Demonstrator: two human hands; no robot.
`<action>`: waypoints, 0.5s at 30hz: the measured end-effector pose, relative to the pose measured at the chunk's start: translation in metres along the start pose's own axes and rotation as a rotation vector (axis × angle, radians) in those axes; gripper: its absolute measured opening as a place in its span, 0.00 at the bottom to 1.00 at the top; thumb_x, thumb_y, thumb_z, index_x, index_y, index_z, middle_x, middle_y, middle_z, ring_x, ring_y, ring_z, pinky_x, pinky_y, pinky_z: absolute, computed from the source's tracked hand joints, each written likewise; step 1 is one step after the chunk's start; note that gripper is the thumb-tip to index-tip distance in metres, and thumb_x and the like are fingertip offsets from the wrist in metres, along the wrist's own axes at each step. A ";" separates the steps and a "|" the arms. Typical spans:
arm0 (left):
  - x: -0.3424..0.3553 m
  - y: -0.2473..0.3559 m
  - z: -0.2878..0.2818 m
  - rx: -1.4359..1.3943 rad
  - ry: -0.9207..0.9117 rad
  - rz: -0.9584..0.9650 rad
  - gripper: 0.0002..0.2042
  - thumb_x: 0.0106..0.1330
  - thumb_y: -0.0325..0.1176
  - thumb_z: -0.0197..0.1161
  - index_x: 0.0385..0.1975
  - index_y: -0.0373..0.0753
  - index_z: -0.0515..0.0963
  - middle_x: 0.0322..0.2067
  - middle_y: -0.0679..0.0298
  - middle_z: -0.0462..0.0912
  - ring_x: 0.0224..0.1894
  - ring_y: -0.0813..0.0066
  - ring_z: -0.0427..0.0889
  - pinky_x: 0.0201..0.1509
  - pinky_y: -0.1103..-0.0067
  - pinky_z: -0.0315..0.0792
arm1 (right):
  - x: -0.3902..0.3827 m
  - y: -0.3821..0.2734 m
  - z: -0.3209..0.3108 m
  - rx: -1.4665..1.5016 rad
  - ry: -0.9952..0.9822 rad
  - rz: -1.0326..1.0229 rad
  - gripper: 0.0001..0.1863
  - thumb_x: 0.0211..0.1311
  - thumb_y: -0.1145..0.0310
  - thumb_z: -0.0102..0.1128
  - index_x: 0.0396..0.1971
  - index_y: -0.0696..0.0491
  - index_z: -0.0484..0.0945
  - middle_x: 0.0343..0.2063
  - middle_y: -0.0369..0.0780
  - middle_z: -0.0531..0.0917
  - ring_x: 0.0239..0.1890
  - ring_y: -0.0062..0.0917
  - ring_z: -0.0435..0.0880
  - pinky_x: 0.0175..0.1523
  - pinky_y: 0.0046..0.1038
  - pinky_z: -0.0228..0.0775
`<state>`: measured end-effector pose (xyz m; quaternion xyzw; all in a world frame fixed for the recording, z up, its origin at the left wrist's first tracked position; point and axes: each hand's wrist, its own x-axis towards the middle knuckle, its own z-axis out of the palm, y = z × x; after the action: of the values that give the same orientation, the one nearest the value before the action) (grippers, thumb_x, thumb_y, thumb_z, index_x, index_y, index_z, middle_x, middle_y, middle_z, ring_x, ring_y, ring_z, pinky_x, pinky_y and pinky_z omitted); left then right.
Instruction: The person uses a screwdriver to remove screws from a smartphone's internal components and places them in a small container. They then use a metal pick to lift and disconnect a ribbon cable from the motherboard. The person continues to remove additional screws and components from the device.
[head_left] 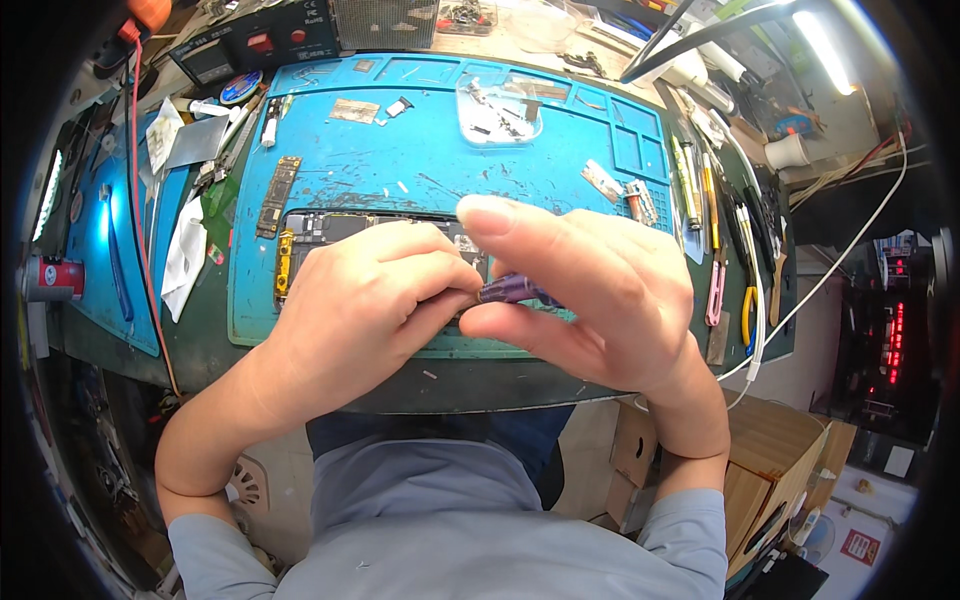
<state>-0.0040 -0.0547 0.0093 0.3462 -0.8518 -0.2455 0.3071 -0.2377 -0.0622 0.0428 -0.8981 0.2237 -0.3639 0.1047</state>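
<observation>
Over an opened phone (pixel 322 228) with its inner boards bare, both my hands meet. My left hand (pixel 375 290) is closed, its thumb and forefinger pinched at the end of a slim purple tool (pixel 508 289); whatever sits in the pinch is too small to make out. The tool runs into the palm of my right hand (pixel 610 290), whose thumb and forefinger stand apart while the other fingers are hidden behind. A yellow part (pixel 285 262) shows at the phone's left edge. My hands hide most of the phone.
Phone and hands are over a blue work mat (pixel 400 165). A long circuit board (pixel 278 197) lies left of the phone. Beyond are a clear tray (pixel 500 110) of small parts and loose scraps. Tweezers, pliers (pixel 748 318) and drivers line the right side; a white cable hangs there.
</observation>
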 end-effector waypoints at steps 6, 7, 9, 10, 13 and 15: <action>0.000 0.000 0.000 -0.006 -0.006 -0.006 0.04 0.63 0.29 0.70 0.36 0.42 0.84 0.35 0.65 0.85 0.39 0.61 0.85 0.39 0.68 0.79 | 0.002 0.002 0.005 0.056 0.074 -0.001 0.29 0.63 0.72 0.75 0.61 0.68 0.76 0.55 0.55 0.86 0.35 0.33 0.93 0.40 0.30 0.86; 0.000 0.000 0.000 -0.004 -0.006 -0.008 0.04 0.63 0.29 0.69 0.36 0.42 0.84 0.36 0.65 0.85 0.39 0.61 0.85 0.39 0.68 0.79 | 0.002 0.002 0.005 0.059 0.076 0.000 0.29 0.63 0.73 0.74 0.61 0.69 0.76 0.55 0.55 0.86 0.35 0.33 0.93 0.40 0.30 0.86; 0.000 0.000 0.000 -0.001 -0.005 -0.006 0.04 0.63 0.29 0.70 0.36 0.42 0.84 0.36 0.65 0.85 0.39 0.60 0.85 0.39 0.68 0.79 | 0.001 0.002 0.006 0.062 0.080 0.002 0.28 0.64 0.76 0.73 0.62 0.70 0.75 0.55 0.56 0.86 0.36 0.33 0.93 0.40 0.31 0.87; 0.000 0.000 0.000 0.002 -0.004 -0.004 0.04 0.63 0.29 0.70 0.36 0.42 0.84 0.36 0.65 0.85 0.39 0.60 0.85 0.39 0.68 0.79 | 0.002 0.001 0.006 0.063 0.078 0.005 0.28 0.64 0.76 0.73 0.62 0.70 0.75 0.55 0.56 0.86 0.36 0.34 0.93 0.40 0.31 0.86; -0.001 -0.001 0.000 0.009 -0.008 0.000 0.04 0.63 0.29 0.70 0.36 0.42 0.84 0.36 0.65 0.85 0.39 0.61 0.85 0.39 0.69 0.79 | 0.002 0.000 0.005 0.056 0.069 0.016 0.28 0.63 0.77 0.73 0.61 0.70 0.75 0.55 0.57 0.86 0.35 0.33 0.93 0.40 0.31 0.86; 0.000 -0.001 0.000 0.008 -0.014 0.002 0.04 0.63 0.29 0.70 0.36 0.42 0.84 0.36 0.65 0.85 0.39 0.61 0.85 0.40 0.69 0.80 | 0.002 0.000 0.005 0.048 0.071 0.006 0.28 0.63 0.76 0.73 0.61 0.70 0.75 0.55 0.57 0.86 0.35 0.33 0.93 0.40 0.31 0.86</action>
<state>-0.0031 -0.0550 0.0088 0.3450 -0.8552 -0.2443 0.2998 -0.2326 -0.0633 0.0402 -0.8812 0.2213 -0.4004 0.1194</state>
